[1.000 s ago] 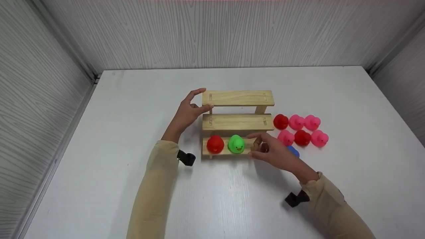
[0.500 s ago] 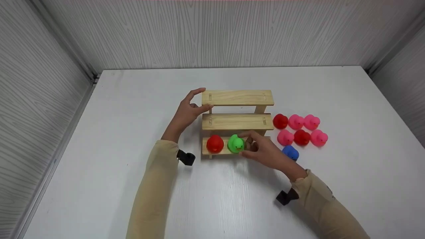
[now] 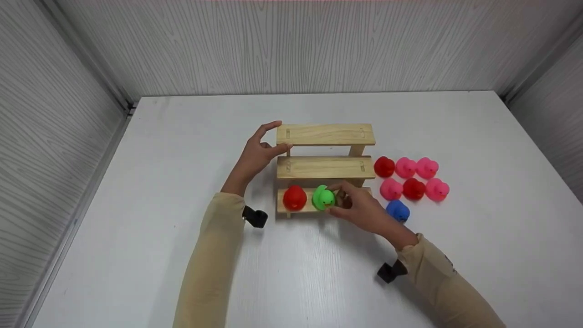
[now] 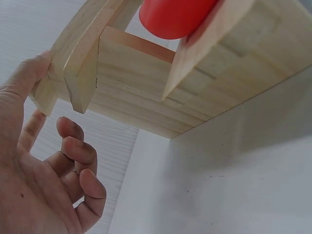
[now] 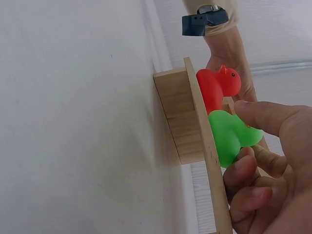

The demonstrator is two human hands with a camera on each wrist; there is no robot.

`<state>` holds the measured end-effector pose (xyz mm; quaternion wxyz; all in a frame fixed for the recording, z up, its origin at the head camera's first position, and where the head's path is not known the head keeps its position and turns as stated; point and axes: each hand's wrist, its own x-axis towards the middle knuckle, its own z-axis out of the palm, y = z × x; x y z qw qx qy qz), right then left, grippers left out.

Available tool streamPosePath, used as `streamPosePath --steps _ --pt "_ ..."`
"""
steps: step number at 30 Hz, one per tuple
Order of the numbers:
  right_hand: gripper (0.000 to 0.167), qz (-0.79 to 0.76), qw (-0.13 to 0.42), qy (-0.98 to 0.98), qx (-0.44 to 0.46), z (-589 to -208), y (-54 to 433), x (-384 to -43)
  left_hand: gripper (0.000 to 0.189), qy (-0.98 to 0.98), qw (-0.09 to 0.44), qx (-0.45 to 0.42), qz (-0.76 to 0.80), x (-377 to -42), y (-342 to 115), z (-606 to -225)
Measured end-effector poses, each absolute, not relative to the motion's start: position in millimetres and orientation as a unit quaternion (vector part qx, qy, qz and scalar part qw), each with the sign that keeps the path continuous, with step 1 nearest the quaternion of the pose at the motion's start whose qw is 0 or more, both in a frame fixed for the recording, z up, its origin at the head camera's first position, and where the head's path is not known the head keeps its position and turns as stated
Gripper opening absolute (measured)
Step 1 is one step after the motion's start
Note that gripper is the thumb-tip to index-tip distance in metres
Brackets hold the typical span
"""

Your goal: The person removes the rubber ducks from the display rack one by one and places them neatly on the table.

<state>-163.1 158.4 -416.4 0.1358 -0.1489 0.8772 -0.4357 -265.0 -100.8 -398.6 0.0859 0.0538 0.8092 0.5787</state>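
A three-step wooden rack (image 3: pixel 325 167) stands on the table, its left end pinched at the top step between the thumb and forefinger of my left hand (image 3: pixel 255 154). The other left fingers curl loosely beside the wood in the left wrist view. On the lowest step sit a red rubber duck (image 3: pixel 294 198) and, to its right, a green rubber duck (image 3: pixel 324 197). My right hand (image 3: pixel 360 207) holds the green duck with thumb and forefinger; its remaining fingers bend close to the step. In the right wrist view the two ducks are side by side on the step.
Right of the rack, two rows of pink ducks (image 3: pixel 427 167) and red ducks (image 3: pixel 414 189) stand on the white table (image 3: pixel 150 182). A blue duck (image 3: pixel 398 211) is in front of them, near my right wrist. Grained panels (image 3: pixel 314 50) rise behind and at both sides.
My right hand has moved left from beside the green duck and taken hold of it. The green duck has turned its face toward the right. The left hand has stayed in place.
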Motion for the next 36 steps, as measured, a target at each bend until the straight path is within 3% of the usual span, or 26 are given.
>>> streamPosePath --steps 23,36 --pt "0.051 -0.41 0.089 0.9 -0.122 -388 232 -151 0.065 0.807 0.08 0.056 0.582 -264 -104 -399" --pt "0.047 -0.375 0.093 0.916 -0.106 -383 284 -143 0.067 0.814 0.087 0.049 0.573 -266 -101 -398"
